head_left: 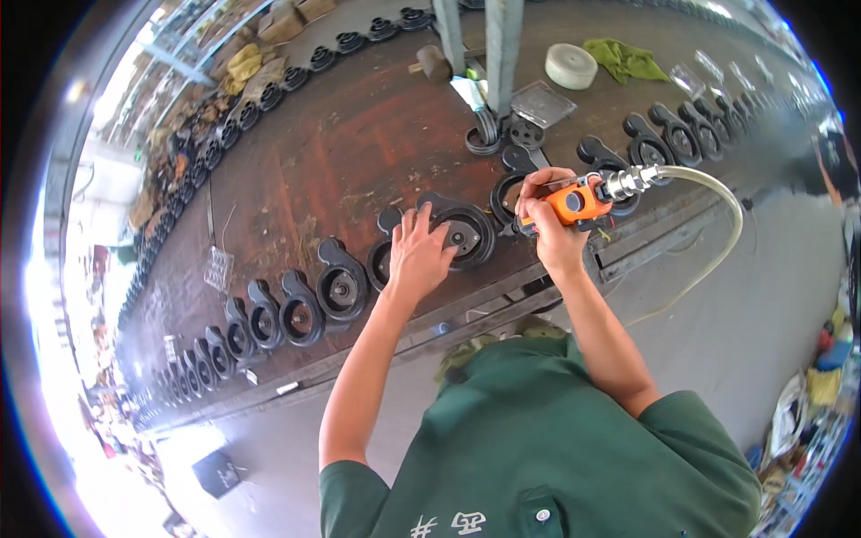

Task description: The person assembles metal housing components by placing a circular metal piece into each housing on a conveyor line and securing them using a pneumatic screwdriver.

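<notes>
My left hand (418,258) lies with fingers spread over a round black housing (480,235) with a side lobe and a metal disc in its middle. Its fingertips touch the housing's left side; they do not wrap round it. In my right hand (557,235) is an orange air tool (574,204), fingers closed about its body. A metal coupling (630,182) joins the tool to a pale hose (731,235) that curves down to the right. Just behind the tool sits another black housing (505,199), partly covered by my right hand. The tool's working tip is hidden.
Along the near edge of the brown table (296,188) runs a row of similar housings (341,285); more line the far edge. Grey metal posts (504,63) rise at the back. Near them are a mallet (434,65), a white roll (571,66) and a green cloth (623,59).
</notes>
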`<state>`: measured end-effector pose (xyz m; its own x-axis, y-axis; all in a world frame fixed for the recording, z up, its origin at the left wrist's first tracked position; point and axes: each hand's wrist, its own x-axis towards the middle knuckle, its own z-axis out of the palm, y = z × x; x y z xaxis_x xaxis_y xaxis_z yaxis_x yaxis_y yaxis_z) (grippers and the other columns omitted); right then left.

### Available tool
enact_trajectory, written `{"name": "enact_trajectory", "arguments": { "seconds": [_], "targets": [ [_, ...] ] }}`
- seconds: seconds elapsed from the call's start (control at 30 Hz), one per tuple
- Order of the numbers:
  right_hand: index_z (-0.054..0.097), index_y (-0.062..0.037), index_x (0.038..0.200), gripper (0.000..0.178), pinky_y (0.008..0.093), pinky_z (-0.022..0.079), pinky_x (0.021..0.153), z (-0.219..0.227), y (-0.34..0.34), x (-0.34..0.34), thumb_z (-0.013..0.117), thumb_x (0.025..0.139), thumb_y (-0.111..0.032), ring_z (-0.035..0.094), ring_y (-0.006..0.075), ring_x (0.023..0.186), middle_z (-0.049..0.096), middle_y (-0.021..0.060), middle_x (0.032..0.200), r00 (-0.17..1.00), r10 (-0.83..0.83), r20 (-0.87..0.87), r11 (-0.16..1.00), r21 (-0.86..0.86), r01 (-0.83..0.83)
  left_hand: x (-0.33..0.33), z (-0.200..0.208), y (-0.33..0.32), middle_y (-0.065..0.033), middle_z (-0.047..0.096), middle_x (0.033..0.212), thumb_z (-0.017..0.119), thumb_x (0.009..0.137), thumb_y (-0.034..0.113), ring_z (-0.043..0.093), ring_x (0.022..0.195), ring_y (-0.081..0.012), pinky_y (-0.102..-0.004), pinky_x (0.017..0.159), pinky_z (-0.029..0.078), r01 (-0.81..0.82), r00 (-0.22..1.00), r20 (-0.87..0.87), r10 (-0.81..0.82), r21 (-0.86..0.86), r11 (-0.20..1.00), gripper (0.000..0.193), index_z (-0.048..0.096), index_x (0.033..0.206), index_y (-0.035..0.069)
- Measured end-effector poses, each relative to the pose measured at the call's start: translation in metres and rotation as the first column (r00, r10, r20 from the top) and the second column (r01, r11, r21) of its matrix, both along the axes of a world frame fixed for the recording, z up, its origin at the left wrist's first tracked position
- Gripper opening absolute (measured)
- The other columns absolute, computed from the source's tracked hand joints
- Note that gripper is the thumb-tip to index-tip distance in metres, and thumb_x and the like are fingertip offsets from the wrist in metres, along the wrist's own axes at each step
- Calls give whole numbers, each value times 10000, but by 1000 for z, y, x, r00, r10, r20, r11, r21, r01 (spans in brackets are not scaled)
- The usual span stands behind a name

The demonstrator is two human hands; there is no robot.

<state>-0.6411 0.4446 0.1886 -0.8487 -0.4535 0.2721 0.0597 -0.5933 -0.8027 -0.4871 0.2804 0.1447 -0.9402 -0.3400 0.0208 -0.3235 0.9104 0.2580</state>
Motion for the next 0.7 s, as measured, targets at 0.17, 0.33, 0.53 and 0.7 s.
{"name": "enact_trajectory", "arguments": {
  "seconds": [0.17,0.33,0.53,0.7],
  "targets": [
    [591,36,1020,243,244,517,604,-3,5,1,578,795,128,635,129,679,652,99,876,993,-108,47,994,14,108,2,15,-11,-195,468,1511,714,883,246,404,1393,-401,-524,1117,364,128,991,27,-127,-5,992,334,733,1173,81],
    [585,39,1033,250,264,534,608,-8,1,8,576,799,126,641,143,676,654,112,893,982,-152,113,988,11,151,-12,16,-24,-186,501,1459,694,863,124,438,1347,-402,-518,1081,401,195,979,-65,-191,60,979,345,727,1205,147],
    [580,31,1055,256,277,543,654,-13,2,15,567,816,121,645,154,724,650,116,918,986,-138,88,988,76,132,-12,-6,-25,-237,414,1528,705,858,144,384,1392,-442,-523,1110,377,230,973,-19,-230,10,973,408,698,1266,147],
    [578,23,1078,266,284,537,676,-17,-2,15,567,824,100,642,155,727,641,108,909,989,-109,102,992,73,102,-4,-9,-21,-223,402,1547,820,776,275,375,1398,-431,-520,1106,375,96,994,-54,-91,103,990,525,703,1246,72]
  ]
}}
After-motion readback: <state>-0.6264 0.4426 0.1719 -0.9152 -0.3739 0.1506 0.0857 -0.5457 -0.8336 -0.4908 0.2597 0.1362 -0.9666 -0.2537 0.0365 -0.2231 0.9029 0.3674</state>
